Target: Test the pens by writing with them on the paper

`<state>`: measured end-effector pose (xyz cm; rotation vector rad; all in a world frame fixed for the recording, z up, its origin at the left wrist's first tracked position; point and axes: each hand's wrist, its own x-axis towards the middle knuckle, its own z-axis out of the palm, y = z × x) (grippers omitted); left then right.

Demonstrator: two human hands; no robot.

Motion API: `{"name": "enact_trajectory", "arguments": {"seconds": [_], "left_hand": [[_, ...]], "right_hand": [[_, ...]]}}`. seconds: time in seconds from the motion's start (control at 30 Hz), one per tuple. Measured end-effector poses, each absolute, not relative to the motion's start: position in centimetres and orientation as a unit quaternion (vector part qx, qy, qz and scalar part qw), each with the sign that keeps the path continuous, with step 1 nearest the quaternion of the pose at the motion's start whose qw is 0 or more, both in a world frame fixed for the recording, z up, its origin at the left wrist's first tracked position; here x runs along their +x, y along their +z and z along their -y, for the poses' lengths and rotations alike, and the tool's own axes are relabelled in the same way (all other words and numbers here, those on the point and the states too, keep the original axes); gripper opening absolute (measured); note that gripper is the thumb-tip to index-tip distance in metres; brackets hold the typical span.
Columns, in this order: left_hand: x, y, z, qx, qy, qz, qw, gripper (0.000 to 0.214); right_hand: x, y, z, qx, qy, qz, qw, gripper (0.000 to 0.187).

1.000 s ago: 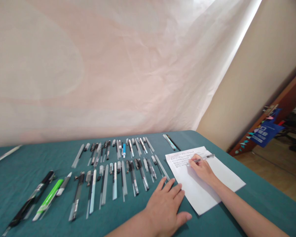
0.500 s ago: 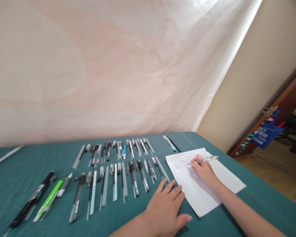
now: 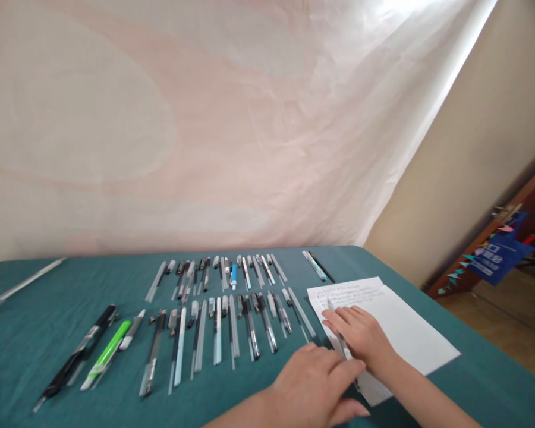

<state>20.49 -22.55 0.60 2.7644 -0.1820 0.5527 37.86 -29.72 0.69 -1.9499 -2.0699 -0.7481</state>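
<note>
Head view: right hand (image 3: 361, 336) is pinching a clear plastic pen (image 3: 341, 342) flat over white lined paper (image 3: 405, 333), while left hand (image 3: 314, 389), fingers loosely spread, is steadying its corner on the teal tabletop (image 3: 71, 285).

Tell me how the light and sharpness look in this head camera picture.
Head view: strong glare blows out the white backdrop sheet at top right; the doorway clutter at the right edge is smeared and stretched; the left hand and right hand look slightly soft; the pens stay fairly crisp.
</note>
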Motion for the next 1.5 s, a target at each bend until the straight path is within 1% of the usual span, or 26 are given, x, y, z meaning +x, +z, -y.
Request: {"name": "enact_trajectory", "arguments": {"seconds": [0.13,0.37,0.47,0.53,0.63,0.7,0.77,0.87,0.9,0.97,1.03,1.13,1.17,1.2,1.23,1.37,1.5], "left_hand": [[20.7,0.2,22.6,0.967,0.195,0.082,0.141,0.040],[20.7,0.0,22.6,0.966,0.189,0.094,0.148,0.031],[20.7,0.0,22.5,0.966,0.183,0.089,0.160,0.031],[20.6,0.2,22.5,0.964,0.183,0.075,0.175,0.033],[20.5,0.7,22.3,0.961,0.184,0.044,0.204,0.035],[20.3,1.0,22.2,0.959,0.180,0.019,0.220,0.033],[20.2,1.2,22.1,0.958,0.176,-0.004,0.227,0.032],[20.2,1.1,22.1,0.957,0.173,-0.016,0.232,0.033],[20.2,1.0,22.0,0.957,0.173,-0.018,0.233,0.034],[20.3,0.9,22.0,0.956,0.174,-0.021,0.233,0.037],[20.3,0.8,22.0,0.956,0.178,-0.024,0.232,0.043],[20.2,0.7,21.9,0.953,0.188,-0.041,0.235,0.054],[20.2,0.7,21.9,0.951,0.190,-0.048,0.238,0.055],[20.2,0.7,21.9,0.950,0.191,-0.054,0.241,0.054],[20.3,0.6,21.9,0.949,0.192,-0.058,0.243,0.051],[20.6,0.1,21.6,0.950,0.190,-0.059,0.240,0.042],[20.8,-0.3,21.3,0.951,0.190,-0.069,0.233,0.037]], "right_hand": [[36.7,0.7,29.6,-0.663,-0.261,0.697,0.077,0.017],[36.0,0.9,29.7,-0.669,-0.251,0.695,0.078,0.018],[36.2,0.5,29.7,-0.674,-0.237,0.693,0.094,0.019],[36.5,0.1,29.7,-0.679,-0.207,0.692,0.129,0.024],[37.1,0.0,29.8,-0.723,-0.106,0.641,0.236,0.038],[37.1,0.6,29.8,-0.750,0.007,0.576,0.325,0.036],[36.6,1.5,29.9,-0.747,0.150,0.518,0.388,0.030],[35.5,2.8,29.9,-0.718,0.329,0.444,0.424,0.034],[35.1,3.1,29.8,-0.710,0.364,0.423,0.429,0.033],[34.9,3.5,29.4,-0.698,0.395,0.404,0.440,0.031],[35.8,3.7,28.4,-0.699,0.379,0.413,0.445,0.030],[39.5,3.9,25.9,-0.744,0.269,0.437,0.429,0.031],[41.2,4.0,24.9,-0.767,0.208,0.448,0.410,0.032],[43.0,4.1,23.9,-0.792,0.146,0.462,0.372,0.032],[44.8,4.1,22.8,-0.802,0.124,0.462,0.357,0.030],[50.0,4.0,19.6,-0.833,0.088,0.454,0.305,0.022],[51.9,2.9,17.6,-0.858,0.086,0.442,0.247,0.023]]}}
